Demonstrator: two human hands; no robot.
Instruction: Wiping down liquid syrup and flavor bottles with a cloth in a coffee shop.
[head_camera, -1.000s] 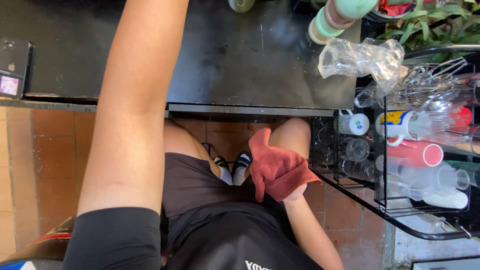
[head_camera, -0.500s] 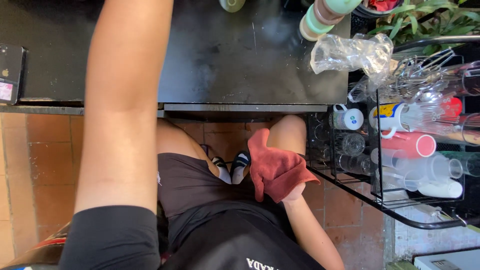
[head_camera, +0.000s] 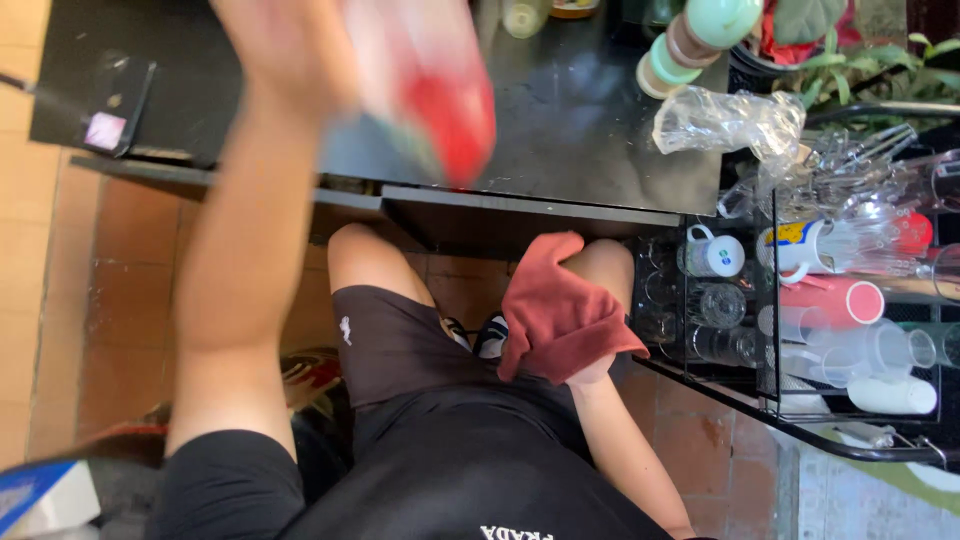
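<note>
The left hand (head_camera: 300, 50) is raised close to the camera, above the black worktop (head_camera: 590, 130), and is heavily motion-blurred. It grips a red object (head_camera: 445, 100) with pale and green parts. The blur prevents any reading of the object's kind or of the finger positions around it. The left forearm runs down the frame to a black sleeve at the lower left.

The right hand (head_camera: 585, 365) rests low, on the right knee, beneath the front edge of the worktop. It is closed on a dark red cloth (head_camera: 560, 310), which drapes over the hand and covers the fingers completely.

The person is seated, wearing dark shorts, with the shoes visible between the knees on a terracotta tile floor (head_camera: 120, 300).

On the far left of the worktop lies a dark phone (head_camera: 118, 108) with a small lit patch. At the far right edge sits a stack of pastel cups (head_camera: 695, 40), and just beside it a crumpled clear plastic bag (head_camera: 730, 120).

To the right of the knees stands a black wire rack (head_camera: 760, 400). It holds a white mug (head_camera: 718, 255), a pink tumbler (head_camera: 835, 300), clear glasses and clear plastic cups. Green plant leaves (head_camera: 850, 60) show at the upper right corner.
</note>
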